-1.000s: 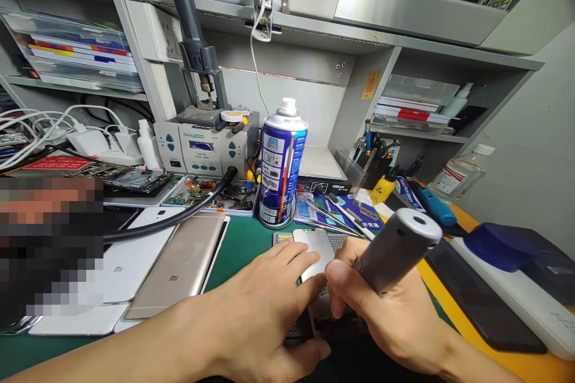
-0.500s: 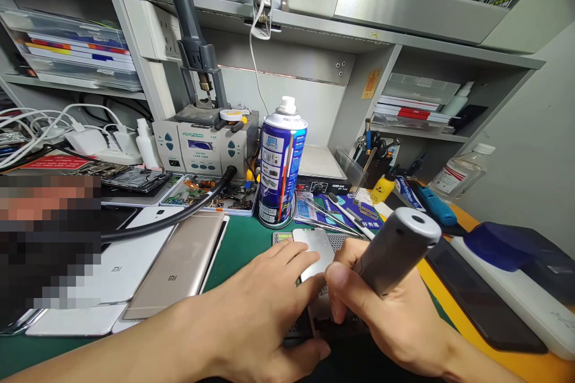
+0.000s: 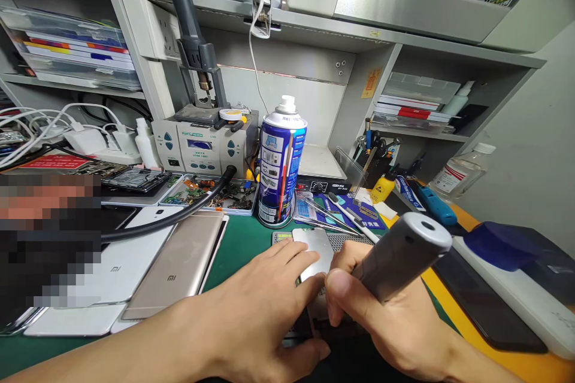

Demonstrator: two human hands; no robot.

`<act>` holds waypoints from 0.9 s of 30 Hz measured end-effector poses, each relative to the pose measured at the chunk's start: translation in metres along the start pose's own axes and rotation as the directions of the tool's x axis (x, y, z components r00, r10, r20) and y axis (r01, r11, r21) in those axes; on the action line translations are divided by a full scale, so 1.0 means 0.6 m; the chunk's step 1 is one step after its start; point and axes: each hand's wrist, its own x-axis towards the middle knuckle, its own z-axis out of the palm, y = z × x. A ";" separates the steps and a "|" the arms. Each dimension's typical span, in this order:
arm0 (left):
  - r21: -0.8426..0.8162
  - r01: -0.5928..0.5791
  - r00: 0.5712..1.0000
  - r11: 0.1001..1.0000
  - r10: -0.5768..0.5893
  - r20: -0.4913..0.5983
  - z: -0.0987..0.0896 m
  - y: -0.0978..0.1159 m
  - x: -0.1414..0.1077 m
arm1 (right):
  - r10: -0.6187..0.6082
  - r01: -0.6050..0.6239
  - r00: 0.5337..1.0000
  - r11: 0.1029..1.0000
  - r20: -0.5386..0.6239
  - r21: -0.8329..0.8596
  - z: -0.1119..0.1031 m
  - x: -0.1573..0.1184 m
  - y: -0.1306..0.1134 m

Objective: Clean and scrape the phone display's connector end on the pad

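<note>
In the middle of the bench my left hand (image 3: 265, 299) is closed over an opened phone (image 3: 317, 249), fingers along its far left side and thumb near its close end. The phone shows a flat silver surface at its far part; the rest is mostly hidden under both hands. My right hand (image 3: 395, 323) is wrapped round a thick grey electric screwdriver (image 3: 399, 257), its butt end with a small hole pointing up and to the right. The driver's tip is hidden behind my fingers, down at the phone. A perforated grey stand (image 3: 348, 242) shows beneath the phone.
A blue spray can (image 3: 282, 164) stands just beyond my hands. Several phones, including a gold one (image 3: 177, 269), lie at left under a black hose (image 3: 179, 215). Tweezers and a brush (image 3: 353, 215) lie behind the stand. A dark phone (image 3: 485, 296) lies at right.
The screwdriver's butt end has tipped slightly to the right and down, with my right hand turning a little. My left hand stays where it was on the phone.
</note>
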 end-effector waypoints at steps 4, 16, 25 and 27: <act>0.001 -0.009 1.000 1.000 0.009 -0.002 0.000 0.000 0.000 | -0.020 0.020 1.000 1.000 0.002 0.010 -0.001 0.001 -0.002; 0.008 0.007 1.000 1.000 -0.008 0.006 0.000 0.001 0.000 | -0.051 0.051 0.999 0.999 0.000 -0.008 -0.001 0.000 -0.002; 0.003 0.008 1.000 1.000 -0.008 0.006 -0.001 0.001 0.000 | -0.029 0.029 1.000 0.999 -0.010 -0.028 -0.001 0.001 -0.004; 0.005 0.009 1.000 1.000 -0.009 0.001 0.000 0.001 0.000 | -0.019 0.018 1.000 0.999 -0.022 -0.029 -0.001 0.000 -0.003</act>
